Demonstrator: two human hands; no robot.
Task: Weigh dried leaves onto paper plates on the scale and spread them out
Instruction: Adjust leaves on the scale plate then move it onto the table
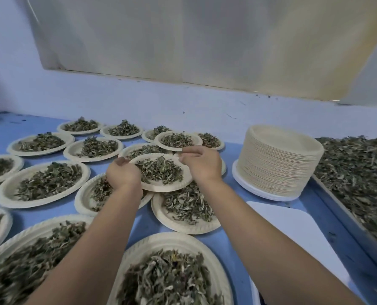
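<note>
A beige paper plate [161,186] heaped with dried leaves [160,169] is held above other filled plates in the middle of the blue table. My left hand [122,173] grips its left rim and my right hand [199,162] grips its right rim, fingers curled over the edge. The white scale [297,225] lies bare at the right, near my right forearm. A tall stack of bare paper plates [278,166] stands behind the scale. Loose dried leaves [356,172] fill a tray at the far right.
Several filled plates cover the table: one at the left [41,183], one below the held plate [184,225], one close in front [172,245], more toward the wall [178,140]. A pale curtain hangs behind. The tray's blue wall [345,219] borders the scale.
</note>
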